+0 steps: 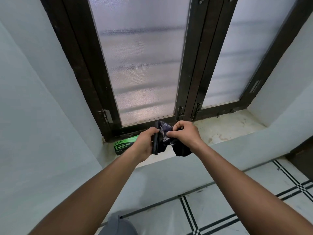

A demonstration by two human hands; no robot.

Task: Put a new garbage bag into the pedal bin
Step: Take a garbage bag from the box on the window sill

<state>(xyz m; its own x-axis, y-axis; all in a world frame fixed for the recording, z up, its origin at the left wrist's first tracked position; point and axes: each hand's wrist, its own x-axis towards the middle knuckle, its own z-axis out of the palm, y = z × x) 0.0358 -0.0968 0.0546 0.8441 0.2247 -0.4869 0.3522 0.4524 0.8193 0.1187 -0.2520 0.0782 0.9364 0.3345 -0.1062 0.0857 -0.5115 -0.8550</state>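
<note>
Both my hands hold a black garbage bag over the window sill. My left hand grips a folded or rolled part of it upright. My right hand pinches a crumpled, loosened part, and a flap hangs down below that hand. Behind my left wrist a green pack labelled garbage bags lies on the sill. No pedal bin can be made out for certain; a grey rounded thing shows at the bottom edge.
The stone window sill runs rightward under a dark-framed window with frosted panes. Pale walls close in on the left and right. Below is a tiled floor with dark lines. A dark piece of furniture stands at the right.
</note>
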